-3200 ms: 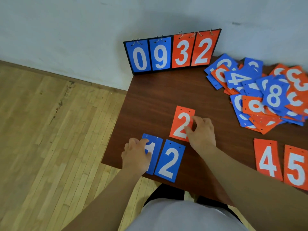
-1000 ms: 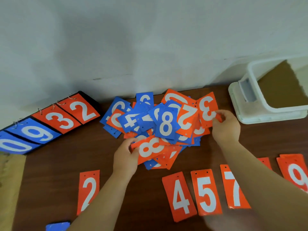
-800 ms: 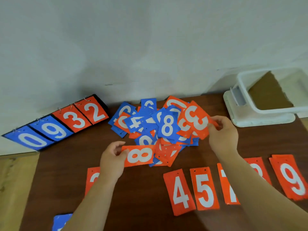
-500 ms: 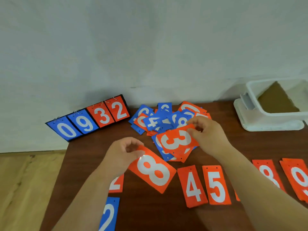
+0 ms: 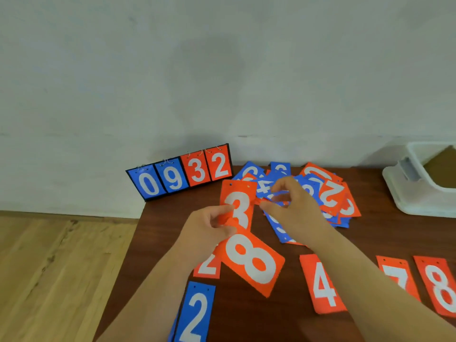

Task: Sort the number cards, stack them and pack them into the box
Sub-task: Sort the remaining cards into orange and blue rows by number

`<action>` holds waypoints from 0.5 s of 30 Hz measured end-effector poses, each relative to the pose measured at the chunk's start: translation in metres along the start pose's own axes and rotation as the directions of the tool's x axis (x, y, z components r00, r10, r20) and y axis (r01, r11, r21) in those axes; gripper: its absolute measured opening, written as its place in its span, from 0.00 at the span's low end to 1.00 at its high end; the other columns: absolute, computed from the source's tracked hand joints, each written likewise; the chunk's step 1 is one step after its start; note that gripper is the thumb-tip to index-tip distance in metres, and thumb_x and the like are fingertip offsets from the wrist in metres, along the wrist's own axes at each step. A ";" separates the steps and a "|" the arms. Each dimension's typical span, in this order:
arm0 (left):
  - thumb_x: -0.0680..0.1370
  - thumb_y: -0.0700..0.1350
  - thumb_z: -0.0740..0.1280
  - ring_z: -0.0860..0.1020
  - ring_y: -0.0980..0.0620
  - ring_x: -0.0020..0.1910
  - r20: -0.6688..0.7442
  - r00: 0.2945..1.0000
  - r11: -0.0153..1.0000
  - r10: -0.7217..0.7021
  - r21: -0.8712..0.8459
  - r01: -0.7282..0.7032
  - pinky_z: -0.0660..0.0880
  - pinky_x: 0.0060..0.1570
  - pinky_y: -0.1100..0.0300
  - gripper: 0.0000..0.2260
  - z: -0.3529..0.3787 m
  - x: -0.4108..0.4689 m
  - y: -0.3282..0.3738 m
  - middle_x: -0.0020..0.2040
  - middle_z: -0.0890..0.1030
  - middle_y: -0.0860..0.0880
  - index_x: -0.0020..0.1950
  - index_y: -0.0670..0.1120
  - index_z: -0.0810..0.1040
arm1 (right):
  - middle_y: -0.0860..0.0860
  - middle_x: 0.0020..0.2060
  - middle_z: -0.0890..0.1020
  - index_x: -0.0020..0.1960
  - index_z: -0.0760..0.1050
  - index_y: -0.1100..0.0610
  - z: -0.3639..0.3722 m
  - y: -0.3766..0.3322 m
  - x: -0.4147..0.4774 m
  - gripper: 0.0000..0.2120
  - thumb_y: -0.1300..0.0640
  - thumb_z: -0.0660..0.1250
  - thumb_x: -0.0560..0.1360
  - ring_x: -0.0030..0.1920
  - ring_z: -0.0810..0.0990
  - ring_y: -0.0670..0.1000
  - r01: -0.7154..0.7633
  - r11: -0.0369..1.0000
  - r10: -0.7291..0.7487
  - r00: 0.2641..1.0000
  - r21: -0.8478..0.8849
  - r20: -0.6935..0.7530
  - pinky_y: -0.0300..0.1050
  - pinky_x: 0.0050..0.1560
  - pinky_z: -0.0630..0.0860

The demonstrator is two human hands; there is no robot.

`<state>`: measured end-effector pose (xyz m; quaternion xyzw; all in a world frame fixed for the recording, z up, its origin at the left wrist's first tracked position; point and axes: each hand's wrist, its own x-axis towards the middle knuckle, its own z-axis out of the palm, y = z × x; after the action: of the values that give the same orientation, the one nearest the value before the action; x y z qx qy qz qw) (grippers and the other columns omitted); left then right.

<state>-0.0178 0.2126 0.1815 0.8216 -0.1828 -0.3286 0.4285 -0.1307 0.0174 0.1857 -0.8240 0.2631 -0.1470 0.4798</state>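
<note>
We see the left hand [image 5: 209, 228] with fingers curled, thumb pressed on the orange 3 card [image 5: 238, 201]. It grips that card together with the orange 8 card [image 5: 254, 262], which sticks out tilted on the near side of the hand. Both are lifted off the table [image 5: 167, 218].

The right hand [image 5: 293, 208] is just right of the 3 card, fingers curled, thumb tip at the card's right edge. We cannot tell if it actually pinches anything.

Under the left wrist lies the orange 2 card [image 5: 208, 267], and nearer us the blue 2 card [image 5: 197, 314].

Beneath and beyond the right hand is the loose card pile [image 5: 330, 198], blue and orange mixed. Near side of the right forearm, flat in a row: the orange 4 card [image 5: 323, 285], the orange 7 card [image 5: 394, 275] partly covered, and the second orange 8 card [image 5: 441, 285].

Far right of the right hand sits the white box [image 5: 404, 201], open. Beyond the left hand the flip scoreboard [image 5: 182, 172] stands at the wall.
</note>
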 end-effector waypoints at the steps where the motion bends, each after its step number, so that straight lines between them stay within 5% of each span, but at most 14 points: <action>1: 0.77 0.45 0.74 0.83 0.56 0.50 -0.041 0.999 0.997 -0.021 -0.073 0.018 0.83 0.45 0.60 0.20 -0.004 -0.001 -0.007 0.60 0.79 0.58 0.61 0.67 0.76 | 0.42 0.44 0.81 0.47 0.74 0.46 0.006 0.001 -0.006 0.11 0.52 0.76 0.72 0.42 0.79 0.38 -0.033 0.999 0.034 0.994 -0.008 0.106 0.29 0.38 0.71; 3: 0.77 0.45 0.74 0.84 0.54 0.50 -0.091 0.995 0.986 -0.047 -0.161 0.032 0.85 0.46 0.55 0.20 -0.012 -0.003 -0.020 0.60 0.79 0.57 0.60 0.68 0.76 | 0.42 0.44 0.83 0.47 0.78 0.46 0.021 0.003 -0.017 0.07 0.53 0.75 0.74 0.42 0.80 0.38 -0.064 0.997 0.072 0.925 -0.033 0.374 0.32 0.42 0.74; 5: 0.77 0.45 0.75 0.83 0.52 0.54 -0.119 0.992 0.980 -0.052 -0.196 0.028 0.84 0.49 0.50 0.20 -0.017 -0.002 -0.029 0.62 0.77 0.57 0.61 0.68 0.77 | 0.41 0.45 0.83 0.48 0.80 0.45 0.038 0.006 -0.023 0.05 0.55 0.74 0.76 0.46 0.82 0.38 -0.081 0.996 0.091 0.877 -0.041 0.472 0.37 0.46 0.77; 8: 0.77 0.47 0.74 0.80 0.52 0.60 -0.145 0.989 0.975 -0.034 -0.223 0.001 0.83 0.55 0.49 0.18 -0.026 0.002 -0.041 0.65 0.77 0.57 0.61 0.67 0.78 | 0.41 0.46 0.84 0.49 0.82 0.45 0.057 0.009 -0.022 0.07 0.57 0.72 0.77 0.47 0.83 0.40 -0.128 0.991 0.128 0.904 -0.026 0.408 0.36 0.46 0.79; 12: 0.82 0.45 0.68 0.76 0.57 0.62 -0.258 0.964 0.984 -0.058 -0.181 0.011 0.76 0.53 0.63 0.14 -0.038 0.011 -0.067 0.67 0.77 0.56 0.65 0.59 0.79 | 0.41 0.47 0.82 0.49 0.81 0.44 0.069 0.024 -0.019 0.08 0.57 0.72 0.77 0.49 0.82 0.45 -0.231 0.973 0.228 0.963 0.000 0.143 0.41 0.46 0.80; 15: 0.82 0.42 0.66 0.74 0.56 0.64 -0.194 0.974 0.992 -0.118 -0.061 0.108 0.73 0.60 0.59 0.14 -0.040 0.018 -0.097 0.67 0.77 0.54 0.64 0.57 0.80 | 0.40 0.48 0.80 0.51 0.80 0.45 0.071 0.039 -0.025 0.09 0.59 0.72 0.77 0.51 0.80 0.44 -0.294 0.955 0.294 0.956 0.024 0.022 0.38 0.47 0.77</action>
<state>0.0249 0.2801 0.1106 0.8483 -0.0841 -0.2740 0.4453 -0.1274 0.0665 0.1175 -0.7705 0.3763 -0.0698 0.5098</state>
